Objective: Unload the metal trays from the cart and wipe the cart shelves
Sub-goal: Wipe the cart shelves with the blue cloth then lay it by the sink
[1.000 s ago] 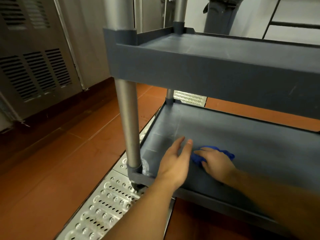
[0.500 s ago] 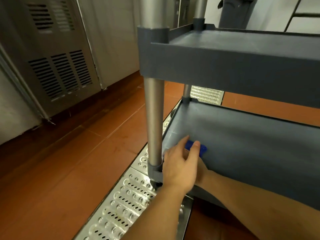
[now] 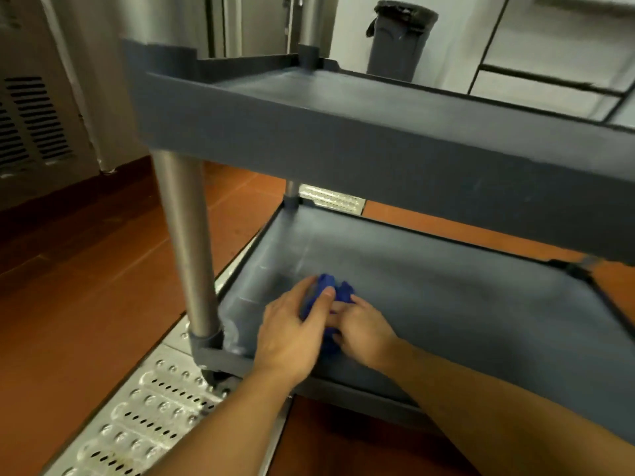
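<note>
A grey plastic cart fills the view, with a bare upper shelf [image 3: 378, 108] and a bare lower shelf [image 3: 446, 304]. No metal trays are in sight. A bunched blue cloth [image 3: 335, 293] lies on the lower shelf near its front left corner. My left hand [image 3: 292, 334] grips the cloth from the left, thumb and fingers around its upper part. My right hand [image 3: 364, 329] holds the cloth from the right with curled fingers. Both forearms reach in over the shelf's front rim.
A steel cart post [image 3: 189, 249] stands just left of my hands. A perforated metal floor grate [image 3: 137, 424] runs under the cart's left side on red tile floor [image 3: 86, 304]. A vented steel appliance [image 3: 31, 121] is at left, a grey bin [image 3: 398, 39] behind.
The cloth moved left toward the corner, then slightly back right. My left hand went from lying flat on the shelf to gripping the cloth together with my right hand.
</note>
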`<state>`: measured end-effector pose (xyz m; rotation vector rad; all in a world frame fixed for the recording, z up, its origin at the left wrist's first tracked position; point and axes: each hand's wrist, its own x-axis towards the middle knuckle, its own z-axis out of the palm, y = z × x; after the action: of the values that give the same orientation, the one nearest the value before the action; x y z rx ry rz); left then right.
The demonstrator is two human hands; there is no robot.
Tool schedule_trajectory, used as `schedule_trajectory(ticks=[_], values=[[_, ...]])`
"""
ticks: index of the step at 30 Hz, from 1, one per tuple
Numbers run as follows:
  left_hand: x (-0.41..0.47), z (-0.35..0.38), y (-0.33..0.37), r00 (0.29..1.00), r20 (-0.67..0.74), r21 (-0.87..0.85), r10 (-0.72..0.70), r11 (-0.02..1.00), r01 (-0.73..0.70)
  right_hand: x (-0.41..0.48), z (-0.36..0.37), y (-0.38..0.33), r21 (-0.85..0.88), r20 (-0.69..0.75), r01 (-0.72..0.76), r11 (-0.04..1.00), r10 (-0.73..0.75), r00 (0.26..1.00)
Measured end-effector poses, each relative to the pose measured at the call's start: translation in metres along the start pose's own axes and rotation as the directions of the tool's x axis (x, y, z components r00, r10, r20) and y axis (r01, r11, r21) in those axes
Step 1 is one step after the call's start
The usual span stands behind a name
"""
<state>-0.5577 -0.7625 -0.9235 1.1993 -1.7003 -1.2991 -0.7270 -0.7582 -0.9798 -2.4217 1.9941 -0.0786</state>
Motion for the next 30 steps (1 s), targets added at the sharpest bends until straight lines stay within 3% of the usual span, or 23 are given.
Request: schedule_trajectory(ticks=[2, 7, 11, 18, 21, 26, 30], values=[[0.002, 0.014, -0.001, 0.999, 0.035, 0.004, -0.024, 1.000, 0.024, -0.031, -0.009, 0.028, -0.008, -0.023, -0.060, 0.998, 0.060, 0.998], [0.001, 0.056, 0.012, 0.991, 0.133, 0.005, -0.016, 1.000, 0.015, -0.127, -0.036, 0.097, -0.044, 0.149, -0.368, 0.929, 0.371, 0.917], [-0.004, 0.096, 0.024, 0.968, 0.251, 0.018, 0.009, 1.000, -0.014, -0.208, -0.058, 0.140, -0.152, 0.250, -0.594, 0.790, 0.612, 0.750], [-0.016, 0.150, 0.045, 0.938, 0.348, -0.030, 0.017, 1.000, -0.007, -0.335, -0.086, 0.187, -0.207, 0.196, -0.846, 0.492, 0.868, 0.457], [-0.020, 0.168, 0.046, 0.928, 0.373, -0.018, 0.020, 1.000, -0.015, -0.349, -0.106, 0.192, -0.063, 0.114, -0.917, 0.395, 0.915, 0.386], [-0.026, 0.187, 0.047, 0.893, 0.450, -0.012, 0.009, 1.000, -0.004, -0.328, -0.153, 0.208, 0.270, 0.089, -0.882, 0.387, 0.902, 0.423], [-0.028, 0.189, 0.044, 0.868, 0.497, -0.014, -0.003, 1.000, 0.011, -0.301, -0.169, 0.212, 0.527, 0.116, -0.824, 0.209, 0.943, 0.313]])
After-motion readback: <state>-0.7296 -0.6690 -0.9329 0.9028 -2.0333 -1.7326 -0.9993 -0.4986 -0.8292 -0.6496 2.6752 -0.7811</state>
